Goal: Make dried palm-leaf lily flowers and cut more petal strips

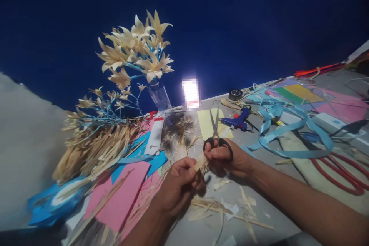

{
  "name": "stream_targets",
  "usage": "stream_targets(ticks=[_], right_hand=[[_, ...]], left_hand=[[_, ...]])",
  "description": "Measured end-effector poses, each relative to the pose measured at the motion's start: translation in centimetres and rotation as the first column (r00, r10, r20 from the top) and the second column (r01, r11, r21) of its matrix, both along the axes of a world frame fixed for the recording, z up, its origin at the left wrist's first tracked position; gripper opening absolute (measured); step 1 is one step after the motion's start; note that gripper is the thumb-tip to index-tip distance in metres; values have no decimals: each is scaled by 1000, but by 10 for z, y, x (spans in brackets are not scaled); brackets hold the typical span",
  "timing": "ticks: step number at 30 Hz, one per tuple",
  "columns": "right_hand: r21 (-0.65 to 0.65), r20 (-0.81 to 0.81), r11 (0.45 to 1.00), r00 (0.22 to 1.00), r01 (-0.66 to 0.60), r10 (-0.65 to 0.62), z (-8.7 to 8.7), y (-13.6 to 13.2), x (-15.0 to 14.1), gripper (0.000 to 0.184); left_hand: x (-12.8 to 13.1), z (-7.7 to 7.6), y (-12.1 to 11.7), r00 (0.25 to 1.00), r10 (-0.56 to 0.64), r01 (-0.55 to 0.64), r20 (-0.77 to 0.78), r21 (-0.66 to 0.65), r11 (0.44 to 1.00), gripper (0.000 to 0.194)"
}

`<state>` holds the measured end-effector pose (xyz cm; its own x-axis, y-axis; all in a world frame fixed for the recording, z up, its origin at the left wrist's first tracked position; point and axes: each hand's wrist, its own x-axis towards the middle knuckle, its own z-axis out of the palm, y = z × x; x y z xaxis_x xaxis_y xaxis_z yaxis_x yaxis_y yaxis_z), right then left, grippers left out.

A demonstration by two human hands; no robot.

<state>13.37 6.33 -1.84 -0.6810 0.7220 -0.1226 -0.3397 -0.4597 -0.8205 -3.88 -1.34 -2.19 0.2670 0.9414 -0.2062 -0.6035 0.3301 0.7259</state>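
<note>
My left hand [180, 182] is closed in a pinch on a small pale strip of dried leaf [199, 163], held just above the table. My right hand [226, 159] has its fingers through the black handles of a pair of scissors [216, 138]. The blades point away from me over a yellow paper [208, 123]. The two hands meet at the strip. Pale leaf scraps [219, 205] lie on the grey table [268, 169] below them.
A clear vase of straw flowers [138, 52] stands at the back. Dried straw [92, 148] and pink and blue paper [123, 192] lie left. A blue glue gun [239, 120], blue ribbon [288, 128], red cord [340, 175] and coloured sheets [317, 100] lie right.
</note>
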Motion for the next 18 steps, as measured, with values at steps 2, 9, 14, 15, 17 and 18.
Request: stream_targets(ticks=[2, 9, 14, 15, 17, 18], right_hand=[[36, 7, 998, 999, 41, -42, 1, -1, -2, 36], [110, 152, 993, 987, 31, -47, -8, -16, -9, 42], [-1, 27, 998, 998, -60, 60, -11, -13, -7, 39], [-7, -9, 996, 996, -89, 89, -11, -11, -7, 39], [17, -31, 995, 995, -97, 97, -8, -8, -5, 39], [38, -16, 996, 996, -84, 84, -7, -7, -4, 40]], left_hand=[[-1, 2, 1, 998, 47, -48, -47, -24, 999, 30], [2, -4, -1, 975, 59, -70, -215, -41, 997, 31], [4, -3, -3, 994, -4, 0, -105, -39, 999, 34], [4, -2, -3, 998, -22, 19, -66, -34, 999, 34], [3, -1, -2, 999, -38, 38, -24, -15, 999, 32], [2, -1, -1, 999, -35, 35, -22, -10, 999, 31]])
